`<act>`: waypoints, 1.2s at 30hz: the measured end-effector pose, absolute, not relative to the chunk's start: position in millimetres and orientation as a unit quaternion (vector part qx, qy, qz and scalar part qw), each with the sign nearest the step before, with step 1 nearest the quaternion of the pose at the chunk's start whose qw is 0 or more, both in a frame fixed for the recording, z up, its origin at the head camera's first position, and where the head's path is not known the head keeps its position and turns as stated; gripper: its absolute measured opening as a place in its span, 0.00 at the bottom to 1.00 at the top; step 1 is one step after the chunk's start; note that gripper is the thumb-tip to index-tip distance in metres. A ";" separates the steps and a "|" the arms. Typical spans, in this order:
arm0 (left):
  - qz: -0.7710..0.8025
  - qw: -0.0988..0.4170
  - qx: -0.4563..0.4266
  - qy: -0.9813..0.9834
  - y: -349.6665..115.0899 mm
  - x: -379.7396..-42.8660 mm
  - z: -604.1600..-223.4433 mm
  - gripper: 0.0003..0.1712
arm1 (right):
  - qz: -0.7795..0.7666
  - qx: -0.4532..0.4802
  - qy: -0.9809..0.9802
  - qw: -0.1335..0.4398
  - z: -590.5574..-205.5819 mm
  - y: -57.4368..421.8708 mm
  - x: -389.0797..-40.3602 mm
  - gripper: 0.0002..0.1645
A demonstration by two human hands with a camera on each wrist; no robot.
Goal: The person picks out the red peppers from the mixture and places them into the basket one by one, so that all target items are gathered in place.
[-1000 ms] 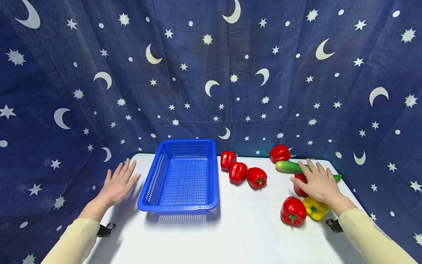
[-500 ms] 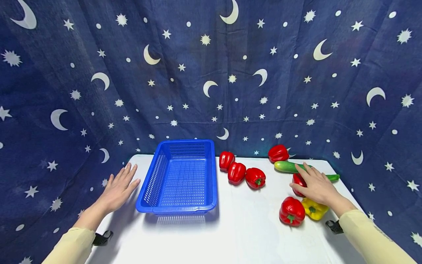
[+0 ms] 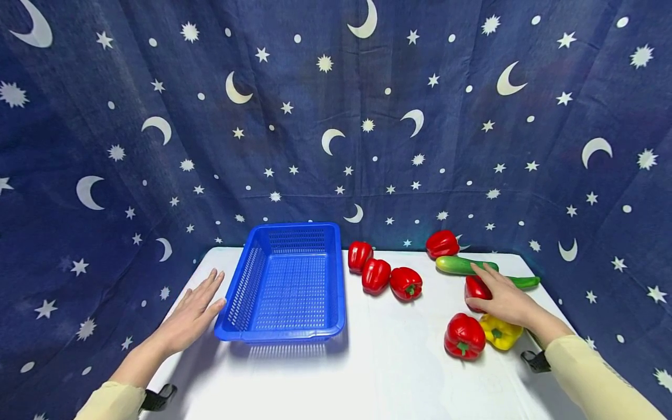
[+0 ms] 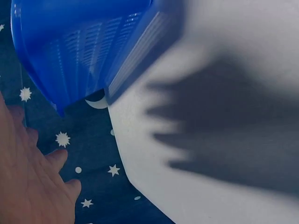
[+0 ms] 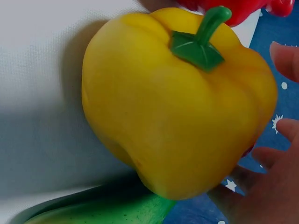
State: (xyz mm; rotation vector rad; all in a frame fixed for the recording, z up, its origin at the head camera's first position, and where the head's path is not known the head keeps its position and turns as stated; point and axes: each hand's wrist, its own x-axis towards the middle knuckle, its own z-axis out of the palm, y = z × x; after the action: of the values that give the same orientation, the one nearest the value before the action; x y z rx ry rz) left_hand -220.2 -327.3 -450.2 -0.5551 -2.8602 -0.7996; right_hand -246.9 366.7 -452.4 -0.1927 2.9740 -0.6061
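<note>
My left hand (image 3: 189, 319), fingers extended, is beside the left wall of a blue plastic basket (image 3: 278, 336), its thumb close to the rim. Nothing is in that hand. In the left wrist view its fingertips (image 4: 58, 158) show apart from the basket. Over at the right, my right hand (image 3: 508, 300) hovers with loosely bent fingers above a red bell pepper (image 3: 474, 290), partly covering it. A cucumber (image 3: 458, 265) lies just beyond the fingertips. A yellow bell pepper (image 3: 501, 333) sits below the right wrist and fills much of the right wrist view.
Another red pepper (image 3: 464, 336) stands left of the yellow one. A green vegetable end (image 3: 525, 282) shows behind the right hand. Several red peppers (image 3: 376, 276) lie right of the basket, one more (image 3: 442, 244) at the back edge. A starry blue curtain (image 3: 294, 146) encloses the white table (image 3: 388, 373).
Both hands have sunk lower; the right fingers now bend more toward the red pepper, and the left thumb is nearer the basket rim. The head view has shifted slightly. Basket and vegetables stay put.
</note>
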 end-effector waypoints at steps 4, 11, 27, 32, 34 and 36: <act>-0.305 0.046 -0.195 -0.931 -325.3 -214.4 -451.4 0.38 | -0.226 -0.067 0.970 0.060 -449.6 368.4 -247.0 0.58; -0.330 0.034 -0.208 -0.920 -323.2 -203.8 -455.1 0.37 | -0.255 -0.064 0.962 0.072 -452.8 376.3 -249.7 0.57; -0.337 0.073 -0.211 -0.915 -321.1 -181.5 -468.6 0.31 | -0.328 -0.046 0.936 0.119 -460.3 385.1 -248.9 0.53; -0.352 0.077 -0.210 -0.909 -320.9 -181.1 -469.8 0.26 | -0.351 -0.032 0.926 0.133 -460.9 392.0 -254.4 0.52; -0.360 0.075 -0.212 -0.906 -321.3 -181.8 -470.6 0.25 | -0.357 -0.032 0.924 0.134 -460.5 394.6 -255.1 0.52; -0.369 0.073 -0.213 -0.902 -321.8 -182.4 -471.5 0.24 | -0.367 -0.030 0.919 0.138 -460.3 396.3 -254.5 0.52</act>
State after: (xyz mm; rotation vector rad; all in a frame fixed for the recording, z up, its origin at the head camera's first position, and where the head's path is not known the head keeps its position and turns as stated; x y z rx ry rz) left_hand -182.4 -321.8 -471.5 -0.6395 -2.7094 -1.1077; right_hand -254.5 396.3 -460.3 -0.0855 2.6585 -1.0612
